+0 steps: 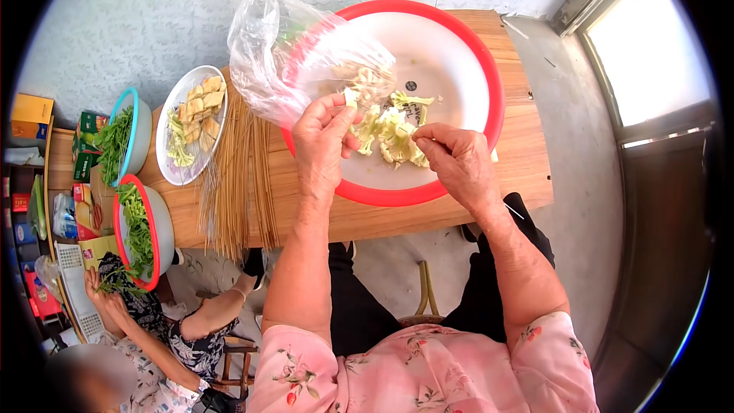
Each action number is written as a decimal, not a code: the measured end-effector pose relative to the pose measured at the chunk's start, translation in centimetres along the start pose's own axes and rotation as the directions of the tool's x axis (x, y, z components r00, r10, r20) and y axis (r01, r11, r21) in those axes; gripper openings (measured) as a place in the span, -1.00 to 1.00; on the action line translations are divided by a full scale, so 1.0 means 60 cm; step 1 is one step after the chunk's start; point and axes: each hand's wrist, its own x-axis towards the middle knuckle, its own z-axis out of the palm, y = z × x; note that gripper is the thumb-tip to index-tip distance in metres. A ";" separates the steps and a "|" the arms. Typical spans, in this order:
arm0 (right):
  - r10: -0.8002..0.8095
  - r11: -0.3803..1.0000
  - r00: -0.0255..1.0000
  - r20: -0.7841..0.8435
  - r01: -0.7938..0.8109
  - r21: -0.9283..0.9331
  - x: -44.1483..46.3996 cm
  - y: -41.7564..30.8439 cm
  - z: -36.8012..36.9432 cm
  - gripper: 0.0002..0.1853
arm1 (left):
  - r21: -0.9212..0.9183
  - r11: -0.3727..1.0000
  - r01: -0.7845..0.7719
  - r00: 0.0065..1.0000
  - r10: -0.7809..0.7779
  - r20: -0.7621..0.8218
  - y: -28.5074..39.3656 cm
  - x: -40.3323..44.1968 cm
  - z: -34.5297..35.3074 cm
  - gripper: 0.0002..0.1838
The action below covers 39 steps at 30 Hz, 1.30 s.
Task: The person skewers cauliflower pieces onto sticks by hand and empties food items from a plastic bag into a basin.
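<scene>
Over the large red-rimmed basin [495, 99], my left hand [325, 134] pinches a small pale piece of cauliflower [351, 98] between thumb and fingertips. My right hand [459, 157] is closed, its thumb and forefinger pressed together at the edge of the cauliflower florets [394, 134] in the basin; whatever lies between those fingertips is too small to make out. A clear plastic bag [267, 61] drapes over the basin's left rim, with pale pieces showing inside it. Left of the basin, many thin wooden skewers [245, 176] lie on the wooden table [527, 153].
An oval white plate [180, 172] holds sliced food and florets. Further left are a blue-rimmed bowl [143, 138] and a red-rimmed bowl [163, 229] of greens. Another person [153, 352] sits at lower left, hands holding greens. Shelves with boxes stand at the far left.
</scene>
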 end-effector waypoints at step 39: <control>0.163 0.969 0.982 0.091 -0.177 0.172 -0.002 0.004 0.004 -0.87 | 0.243 0.910 -0.335 0.937 0.348 -0.012 -0.016 0.000 0.008 -0.78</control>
